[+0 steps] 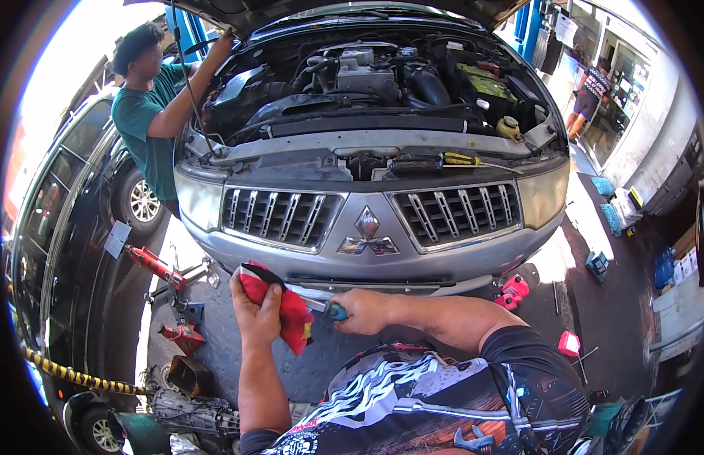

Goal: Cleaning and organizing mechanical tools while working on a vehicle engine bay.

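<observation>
My left hand (258, 312) is closed around a bunched red cloth (291, 317) with a black patch at its top. Closed too, my right hand (366, 311) grips a tool by its blue-green handle (336, 311). A flat metal shaft runs from that handle to the cloth, where its far end is hidden, so its exact kind cannot be told. Both hands are in front of the silver car's bumper (322, 274), below the grille (281, 216). Across the top of the car's front lies a screwdriver (460, 159) with a yellow and black handle.
Under the raised hood shows the engine (365, 74). A co-worker in a green shirt (143, 121) reaches up at the left fender. Red jack equipment (156, 265) stands on the floor at left, near a black vehicle (56, 250). Red bottles (512, 291) are at right.
</observation>
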### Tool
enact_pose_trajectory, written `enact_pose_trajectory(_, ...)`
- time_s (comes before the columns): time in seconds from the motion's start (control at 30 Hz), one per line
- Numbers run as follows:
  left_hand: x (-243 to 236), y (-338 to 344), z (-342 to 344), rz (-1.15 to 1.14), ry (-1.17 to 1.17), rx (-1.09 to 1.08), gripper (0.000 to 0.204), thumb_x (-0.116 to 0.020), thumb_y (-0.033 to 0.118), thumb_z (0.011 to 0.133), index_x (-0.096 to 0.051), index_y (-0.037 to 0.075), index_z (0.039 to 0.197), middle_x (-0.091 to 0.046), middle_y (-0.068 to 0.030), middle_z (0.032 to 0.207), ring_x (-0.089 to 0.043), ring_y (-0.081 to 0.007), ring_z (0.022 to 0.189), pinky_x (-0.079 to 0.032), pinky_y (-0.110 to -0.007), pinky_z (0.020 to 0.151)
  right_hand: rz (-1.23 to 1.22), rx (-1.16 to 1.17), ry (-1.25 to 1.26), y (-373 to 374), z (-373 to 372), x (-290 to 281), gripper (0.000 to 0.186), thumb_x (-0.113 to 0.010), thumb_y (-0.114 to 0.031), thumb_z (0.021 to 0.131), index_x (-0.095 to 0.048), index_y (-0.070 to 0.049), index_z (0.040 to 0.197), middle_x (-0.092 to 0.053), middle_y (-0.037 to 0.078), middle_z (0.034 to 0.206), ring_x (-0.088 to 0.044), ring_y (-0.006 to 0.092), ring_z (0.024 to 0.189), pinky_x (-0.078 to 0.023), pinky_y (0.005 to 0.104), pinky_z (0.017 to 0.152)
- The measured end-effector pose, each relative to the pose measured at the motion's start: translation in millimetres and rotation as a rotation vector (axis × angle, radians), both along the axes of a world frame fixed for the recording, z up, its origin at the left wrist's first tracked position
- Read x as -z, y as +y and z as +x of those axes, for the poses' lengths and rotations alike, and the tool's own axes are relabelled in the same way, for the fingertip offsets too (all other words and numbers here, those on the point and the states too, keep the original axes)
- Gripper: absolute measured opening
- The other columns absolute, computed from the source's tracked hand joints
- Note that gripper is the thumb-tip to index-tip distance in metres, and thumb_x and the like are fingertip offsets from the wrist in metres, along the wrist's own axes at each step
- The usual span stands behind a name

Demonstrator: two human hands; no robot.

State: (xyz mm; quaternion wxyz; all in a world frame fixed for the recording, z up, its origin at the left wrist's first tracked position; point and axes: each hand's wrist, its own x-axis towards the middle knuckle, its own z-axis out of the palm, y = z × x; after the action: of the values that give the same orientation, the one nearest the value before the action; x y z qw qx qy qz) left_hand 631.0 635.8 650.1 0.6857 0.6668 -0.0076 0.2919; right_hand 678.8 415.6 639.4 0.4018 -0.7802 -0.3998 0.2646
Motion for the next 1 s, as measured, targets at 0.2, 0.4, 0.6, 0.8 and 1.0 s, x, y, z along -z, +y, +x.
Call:
enact_pose_trajectory(0.2, -12, 9, -15, 0.268, 0.092, 0.053, 0.061, -0.060, -0.005, 0.078, -0.035, 0.003, 0.134, -0.055, -0.0067, 0.104, -0.054, -0.0137, 0.090, -0.047, -0.027, 0.085, 0.021, -0.026, -0.029, -1, 0, 2, 0.028, -0.063, -0.022, 0.078, -0.058, 0.000, 0.094, -0.063, 0.022, 0.079, -0.064, 0.0373, 0.077, -0.049, 0.0436, 0.070)
enact_pose_trajectory(0.4, 12, 24, 2, 0.298, -0.064, -0.189, 0.016, -0.056, 0.012, 0.093, -0.059, 0.000, 0.103, -0.059, -0.0031, 0.089, -0.054, -0.0101, 0.081, -0.046, -0.023, 0.070, 0.084, -0.035, 0.021, 8, -14, 9, 0.030, -0.063, -0.021, 0.077, -0.058, 0.001, 0.097, -0.064, 0.024, 0.080, -0.064, 0.0390, 0.080, -0.049, 0.0443, 0.071)
enact_pose_trajectory(0.6, 12, -11, 27, -0.549, -0.142, -0.313, 0.028, -0.059, 0.027, 0.095, -0.054, 0.003, 0.110, -0.061, -0.0081, 0.098, -0.060, -0.0166, 0.076, -0.052, -0.028, 0.063, 0.091, -0.003, -0.061, 27, -8, 27, 0.030, -0.064, -0.020, 0.076, -0.056, -0.001, 0.099, -0.064, 0.023, 0.081, -0.064, 0.0374, 0.080, -0.049, 0.0433, 0.071)
enact_pose_trajectory(0.8, 35, -25, 32, -0.402, -0.103, -0.077, 0.038, -0.059, 0.016, 0.094, -0.046, 0.004, 0.127, -0.060, -0.0093, 0.106, -0.062, -0.0228, 0.093, -0.055, -0.039, 0.075, 0.251, -0.003, 0.032, 24, -9, 18, 0.029, -0.063, -0.020, 0.078, -0.056, -0.003, 0.101, -0.065, 0.022, 0.085, -0.064, 0.0370, 0.084, -0.049, 0.0432, 0.073)
enact_pose_trajectory(1.0, 49, -34, 27, -0.584, 0.096, 0.008, 0.031, -0.055, 0.020, 0.096, -0.046, 0.007, 0.122, -0.060, -0.0119, 0.108, -0.061, -0.0237, 0.089, -0.054, -0.038, 0.079, 0.191, 0.068, -0.053, 20, -7, 23, 0.032, -0.064, -0.022, 0.078, -0.057, -0.004, 0.103, -0.066, 0.022, 0.092, -0.065, 0.0380, 0.087, -0.050, 0.0443, 0.075)
